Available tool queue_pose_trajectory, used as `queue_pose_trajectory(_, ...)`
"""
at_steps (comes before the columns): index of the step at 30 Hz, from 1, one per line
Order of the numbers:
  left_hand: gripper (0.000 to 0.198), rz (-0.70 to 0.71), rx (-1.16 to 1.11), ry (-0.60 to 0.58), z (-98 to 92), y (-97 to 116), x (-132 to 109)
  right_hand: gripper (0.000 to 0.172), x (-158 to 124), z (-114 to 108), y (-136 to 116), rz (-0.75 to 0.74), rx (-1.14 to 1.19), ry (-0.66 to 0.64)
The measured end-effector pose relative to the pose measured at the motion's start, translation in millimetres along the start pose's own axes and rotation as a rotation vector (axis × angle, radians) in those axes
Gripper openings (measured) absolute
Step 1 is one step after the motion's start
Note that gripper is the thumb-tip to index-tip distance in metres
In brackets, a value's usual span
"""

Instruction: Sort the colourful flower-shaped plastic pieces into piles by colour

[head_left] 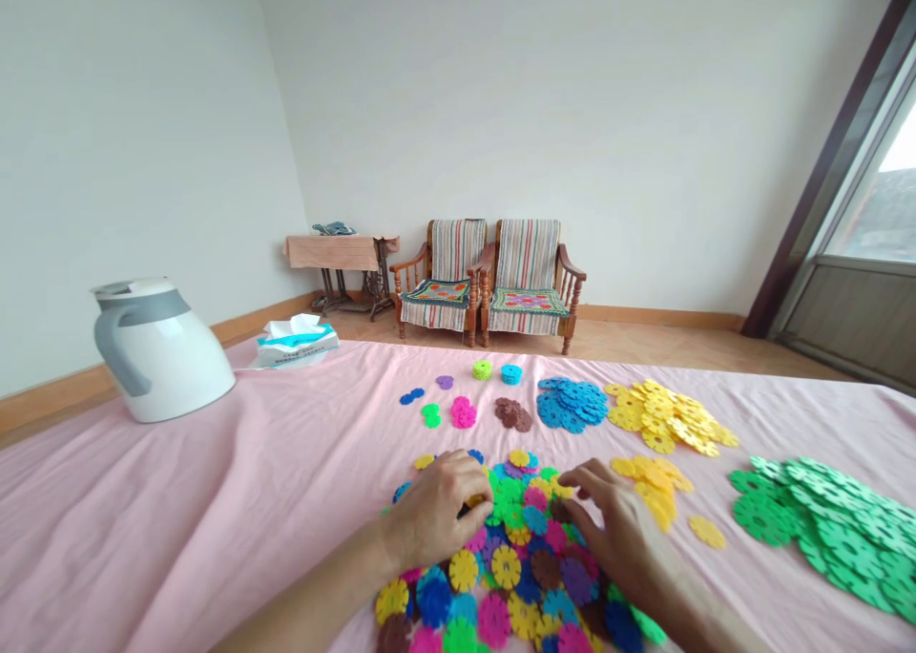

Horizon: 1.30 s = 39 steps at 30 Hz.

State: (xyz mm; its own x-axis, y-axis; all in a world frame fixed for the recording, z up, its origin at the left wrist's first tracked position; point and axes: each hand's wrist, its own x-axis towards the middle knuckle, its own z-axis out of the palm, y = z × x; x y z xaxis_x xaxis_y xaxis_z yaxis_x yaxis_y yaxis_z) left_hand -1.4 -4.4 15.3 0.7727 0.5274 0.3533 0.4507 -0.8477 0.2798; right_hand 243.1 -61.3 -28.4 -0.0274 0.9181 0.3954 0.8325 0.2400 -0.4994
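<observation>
A mixed heap of small notched plastic snowflake discs (507,567) in many colours lies on the pink cloth in front of me. My left hand (447,505) rests on the heap's left side, its fingers curled down and the thumb near the index finger; whatever lies under them is hidden. On the heap's right side is my right hand (608,515), with thumb and index finger apart. Its index fingertip is by a yellow disc (559,487), and its thumb is close to the discs below. I see nothing held in it.
Beyond the heap lie sorted discs: blue (572,405), yellow (665,414), brown (513,414), pink (463,411), and short lime (482,370) and light blue (510,374) stacks. Orange-yellow discs (653,486) and a large green pile (834,524) lie right. A white jug (176,362) and tissue pack (297,344) stand left.
</observation>
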Motion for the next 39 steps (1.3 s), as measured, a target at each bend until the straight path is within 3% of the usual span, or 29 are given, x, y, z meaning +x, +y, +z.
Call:
queue_pose_trajectory(6,0.014,-0.013,0.077,0.052,3.8,-2,-2,0.010,23,9,5,0.134,-0.114,-0.033)
queue_pose_trajectory(13,0.014,-0.029,0.051,0.088,3.6,-3,-1,0.009,26,16,22,0.143,-0.061,-0.026)
queue_pose_trajectory(20,0.014,-0.046,0.036,0.073,5.3,-5,-1,0.027,33,-37,67,0.206,-0.022,0.062)
queue_pose_trajectory(26,0.016,-0.057,0.022,0.077,5.2,-5,0,0.022,29,-64,92,0.260,-0.049,0.108)
queue_pose_trajectory(30,0.016,-0.061,0.019,0.077,5.5,-5,0,0.027,34,-48,69,0.211,-0.067,0.171)
queue_pose_trajectory(35,0.015,-0.058,0.032,0.069,6.2,-5,-1,0.027,40,-5,16,0.033,0.022,0.044)
queue_pose_trajectory(39,0.015,-0.047,0.047,0.068,6.2,-5,-1,0.029,46,16,-10,-0.144,-0.006,-0.017)
